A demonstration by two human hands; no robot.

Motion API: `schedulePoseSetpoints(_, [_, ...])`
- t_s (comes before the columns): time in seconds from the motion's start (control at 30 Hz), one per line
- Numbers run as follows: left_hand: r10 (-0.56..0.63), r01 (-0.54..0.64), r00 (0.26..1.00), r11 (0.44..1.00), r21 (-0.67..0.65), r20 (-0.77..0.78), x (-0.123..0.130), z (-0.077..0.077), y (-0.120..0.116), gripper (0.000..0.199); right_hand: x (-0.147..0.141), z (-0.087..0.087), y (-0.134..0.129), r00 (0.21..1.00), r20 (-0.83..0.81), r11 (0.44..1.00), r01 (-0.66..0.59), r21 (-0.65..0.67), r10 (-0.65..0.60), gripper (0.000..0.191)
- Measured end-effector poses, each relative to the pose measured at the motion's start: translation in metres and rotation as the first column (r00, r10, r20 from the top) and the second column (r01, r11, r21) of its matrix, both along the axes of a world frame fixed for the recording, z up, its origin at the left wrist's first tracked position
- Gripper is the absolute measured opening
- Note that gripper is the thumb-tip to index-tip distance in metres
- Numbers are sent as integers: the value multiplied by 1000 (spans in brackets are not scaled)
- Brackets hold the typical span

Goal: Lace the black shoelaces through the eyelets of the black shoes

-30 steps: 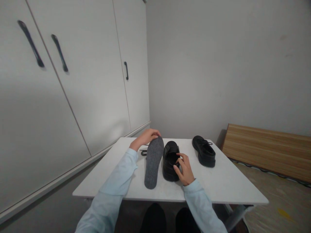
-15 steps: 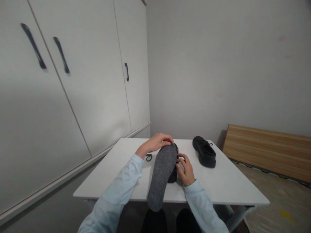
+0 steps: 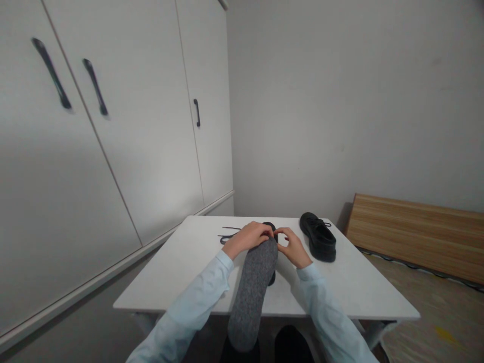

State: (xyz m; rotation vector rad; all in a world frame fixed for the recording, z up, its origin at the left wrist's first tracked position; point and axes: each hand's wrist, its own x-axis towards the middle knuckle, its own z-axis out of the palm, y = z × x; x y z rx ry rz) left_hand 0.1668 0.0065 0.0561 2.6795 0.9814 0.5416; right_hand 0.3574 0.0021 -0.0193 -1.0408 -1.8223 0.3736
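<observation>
A grey felt insole [image 3: 252,287] slants down past the table's front edge, its wide end uppermost. My left hand [image 3: 247,238] is closed on that upper end, fingers bent over the rim. From the other side, my right hand [image 3: 293,248] has thumb and index finger curled at the insole's top right edge. Behind the insole lies a black shoe [image 3: 269,225], mostly covered by it and by my hands. Thin black laces [image 3: 228,235] trail on the tabletop left of my left hand.
Another black lace-up shoe [image 3: 321,241] stands on the right of the white table [image 3: 170,282]. White cabinets [image 3: 159,151] line the left side. A wood-grain board [image 3: 416,234] leans against the wall at right. Two dark shapes [image 3: 291,345] show below the table's front edge.
My right hand has moved up from the shoe's side to the insole's upper edge. The insole's top has shifted slightly down and right with my left hand, and more of the laces shows.
</observation>
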Motion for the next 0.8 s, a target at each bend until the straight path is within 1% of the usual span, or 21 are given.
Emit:
schedulePoseSetpoints(0.07, [49, -46, 998, 997, 59, -50, 2, -1, -3, 18, 1, 6, 9, 995, 94, 999, -27, 20, 25, 22])
schedulePoseSetpoints(0.17, [108, -91, 988, 985, 148, -109, 4, -1, -9, 22, 0, 9, 21, 977, 200, 996, -81, 28, 74, 26])
schedulePoseSetpoints(0.23, [95, -64, 986, 976, 210, -139, 5, 0, -14, 24, -3, 9, 27, 966, 242, 995, -101, 21, 93, 28])
schedulePoseSetpoints(0.3, [62, -17, 983, 967, 254, -172, 6, 1, -17, 19, -5, 8, 31, 959, 270, 995, -98, 19, 90, 28])
schedulePoseSetpoints(0.43, [45, 27, 967, 961, 275, -252, 5, 0, -17, 16, -6, 9, 34, 949, 304, 996, -92, 10, 84, 18])
schedulePoseSetpoints(0.57, [63, 20, 956, 961, 275, -288, 4, -3, -18, 19, -5, 10, 35, 949, 289, 992, -116, -52, 127, 13])
schedulePoseSetpoints(0.7, [90, -3, 949, 961, 278, -301, 5, -8, -19, 20, -4, 9, 36, 963, 207, 982, -148, -121, 170, 12])
schedulePoseSetpoints(0.8, [76, 13, 945, 962, 271, -317, 6, -14, -16, 21, -4, 8, 35, 969, 144, 973, -178, -146, 199, 9])
